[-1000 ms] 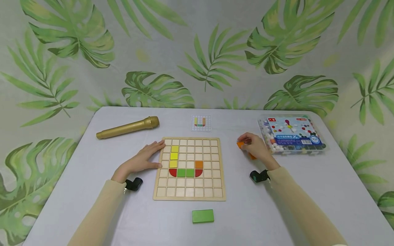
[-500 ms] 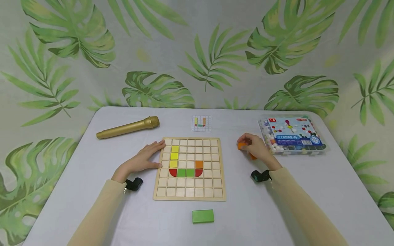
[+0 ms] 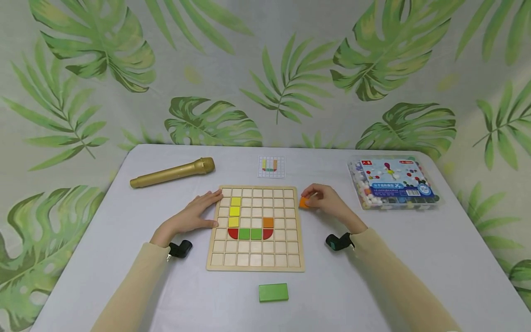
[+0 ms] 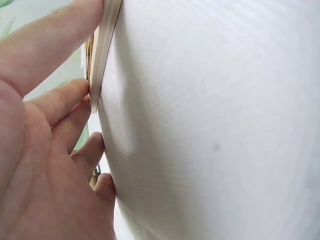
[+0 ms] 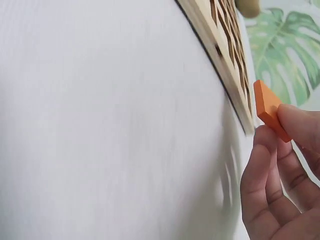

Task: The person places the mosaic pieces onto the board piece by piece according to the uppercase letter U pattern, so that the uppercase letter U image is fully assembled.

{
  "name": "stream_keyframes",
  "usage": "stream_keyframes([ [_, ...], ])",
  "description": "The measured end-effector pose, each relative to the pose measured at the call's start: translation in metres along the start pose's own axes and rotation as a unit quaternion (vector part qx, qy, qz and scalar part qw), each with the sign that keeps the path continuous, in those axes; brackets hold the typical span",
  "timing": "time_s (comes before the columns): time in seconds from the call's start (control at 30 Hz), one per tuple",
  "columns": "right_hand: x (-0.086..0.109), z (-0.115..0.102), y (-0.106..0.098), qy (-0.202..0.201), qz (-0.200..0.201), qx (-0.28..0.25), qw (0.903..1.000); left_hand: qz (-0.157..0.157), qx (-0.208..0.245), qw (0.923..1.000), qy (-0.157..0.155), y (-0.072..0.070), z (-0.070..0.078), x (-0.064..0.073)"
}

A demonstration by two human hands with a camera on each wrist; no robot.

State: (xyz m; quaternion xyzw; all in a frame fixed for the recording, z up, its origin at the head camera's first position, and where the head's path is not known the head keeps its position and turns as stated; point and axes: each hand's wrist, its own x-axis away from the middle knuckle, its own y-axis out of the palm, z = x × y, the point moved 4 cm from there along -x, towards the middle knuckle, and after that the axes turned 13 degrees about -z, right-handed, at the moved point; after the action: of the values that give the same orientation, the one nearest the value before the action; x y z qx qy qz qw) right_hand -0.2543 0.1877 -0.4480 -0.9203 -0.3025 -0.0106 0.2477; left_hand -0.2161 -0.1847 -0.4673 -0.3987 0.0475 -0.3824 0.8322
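Gold microphone lies far-left on the desk, small pattern card at far-centre, bead box far-right, green block near edge.

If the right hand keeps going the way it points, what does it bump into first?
Probably the wooden grid board: the right hand, pinching an orange tile, points left at the board's right edge, just beside it.
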Motion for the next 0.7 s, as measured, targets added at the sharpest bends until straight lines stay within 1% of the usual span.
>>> stream_keyframes([
  [0.07, -0.005, -0.005, 0.008, 0.002, -0.011, 0.001, 0.9999, 0.0, 0.0, 1.0, 0.001, 0.0, 0.0, 0.0],
  [0.33, -0.029, -0.025, 0.041, -0.012, -0.048, 0.006, 0.9988, -0.003, 0.005, 1.0, -0.002, -0.001, 0.001, 0.0],
  [0.43, -0.038, -0.03, 0.052, -0.025, -0.059, 0.018, 0.9978, -0.002, 0.006, 1.0, -0.002, -0.001, 0.001, 0.0],
  [0.57, -0.048, -0.039, 0.063, -0.054, -0.066, 0.052, 0.995, 0.0, 0.01, 0.9999, -0.001, -0.001, 0.001, 0.0],
  [0.7, -0.051, -0.046, 0.069, -0.06, -0.074, 0.066, 0.9933, -0.002, 0.011, 0.9999, 0.0, -0.001, 0.001, 0.0],
])
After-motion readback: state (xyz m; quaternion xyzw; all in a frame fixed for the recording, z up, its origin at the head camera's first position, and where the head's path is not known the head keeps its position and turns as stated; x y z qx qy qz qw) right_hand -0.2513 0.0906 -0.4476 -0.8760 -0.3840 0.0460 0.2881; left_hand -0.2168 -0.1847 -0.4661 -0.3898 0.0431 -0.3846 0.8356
